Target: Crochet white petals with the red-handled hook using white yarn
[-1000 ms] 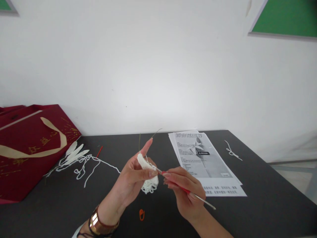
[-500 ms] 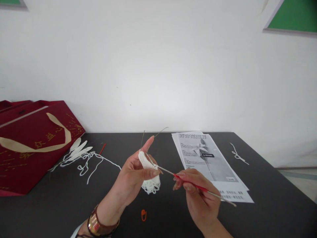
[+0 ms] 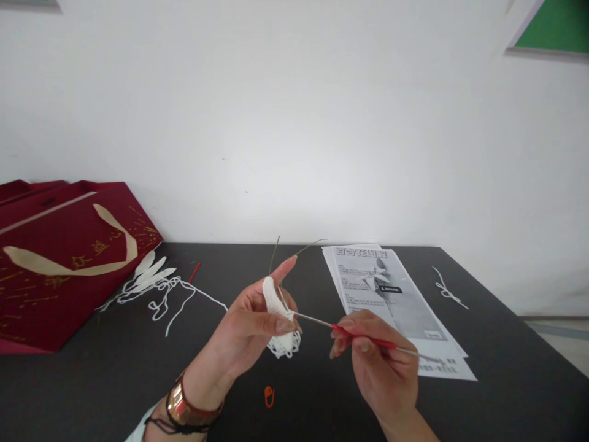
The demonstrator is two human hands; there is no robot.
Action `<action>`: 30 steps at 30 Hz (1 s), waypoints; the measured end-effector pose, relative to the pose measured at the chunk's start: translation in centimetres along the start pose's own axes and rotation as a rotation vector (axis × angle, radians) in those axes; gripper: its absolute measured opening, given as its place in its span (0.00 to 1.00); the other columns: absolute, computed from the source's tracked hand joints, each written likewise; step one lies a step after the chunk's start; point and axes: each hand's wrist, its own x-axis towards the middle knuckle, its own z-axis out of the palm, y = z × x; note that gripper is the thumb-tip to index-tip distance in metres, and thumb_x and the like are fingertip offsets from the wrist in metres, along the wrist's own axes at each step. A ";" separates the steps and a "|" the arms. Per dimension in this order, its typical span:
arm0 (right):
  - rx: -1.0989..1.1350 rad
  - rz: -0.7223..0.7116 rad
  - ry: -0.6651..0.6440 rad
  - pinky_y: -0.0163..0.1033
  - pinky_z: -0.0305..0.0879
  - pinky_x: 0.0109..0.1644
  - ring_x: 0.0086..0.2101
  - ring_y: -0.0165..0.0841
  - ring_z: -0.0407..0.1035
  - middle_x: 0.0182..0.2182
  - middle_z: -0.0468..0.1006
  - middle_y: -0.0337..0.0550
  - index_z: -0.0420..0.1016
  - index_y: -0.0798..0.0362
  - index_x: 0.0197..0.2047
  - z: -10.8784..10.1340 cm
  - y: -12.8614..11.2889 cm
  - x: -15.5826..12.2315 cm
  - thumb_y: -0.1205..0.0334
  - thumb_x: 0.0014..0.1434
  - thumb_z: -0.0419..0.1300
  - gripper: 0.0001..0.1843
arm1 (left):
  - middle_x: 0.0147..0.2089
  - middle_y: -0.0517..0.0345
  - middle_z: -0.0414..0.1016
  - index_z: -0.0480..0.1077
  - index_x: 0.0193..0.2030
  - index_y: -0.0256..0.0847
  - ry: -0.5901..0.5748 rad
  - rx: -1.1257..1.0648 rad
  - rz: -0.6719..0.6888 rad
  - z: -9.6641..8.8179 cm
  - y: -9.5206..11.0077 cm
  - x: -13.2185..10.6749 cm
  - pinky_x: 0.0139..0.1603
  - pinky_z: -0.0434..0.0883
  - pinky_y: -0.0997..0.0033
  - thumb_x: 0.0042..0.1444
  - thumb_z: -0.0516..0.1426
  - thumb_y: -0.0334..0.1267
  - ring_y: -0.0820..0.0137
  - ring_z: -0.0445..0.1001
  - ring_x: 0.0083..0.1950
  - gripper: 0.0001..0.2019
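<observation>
Between the thumb and fingers of my left hand is a small white crochet piece, its index finger raised with yarn running by it. Two thin green wire ends stick up from the piece. A bundle of looped white yarn hangs just below the thumb. My right hand grips a crochet hook by its red middle, and the hook's metal tip meets the edge of the white piece. The exact stitch at the tip is too small to make out.
On the black table lie an orange stitch marker, printed sheets and a knotted white yarn scrap. White crochet petals, loose yarn and a red needle lie beside a dark red gift bag.
Both hands, the crochet piece and the hook sit slightly farther right in view, as the whole scene has shifted a little. The wire ends lean more to the right.
</observation>
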 end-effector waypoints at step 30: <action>0.383 0.471 0.137 0.25 0.70 0.17 0.16 0.24 0.67 0.19 0.77 0.39 0.82 0.55 0.31 -0.1 -0.2 1.9 0.60 0.53 0.68 0.06 | 0.25 0.60 0.73 0.77 0.51 0.51 -0.023 0.269 0.106 0.0 -0.1 -0.2 0.27 0.64 0.70 0.45 0.67 0.28 0.70 0.69 0.27 0.24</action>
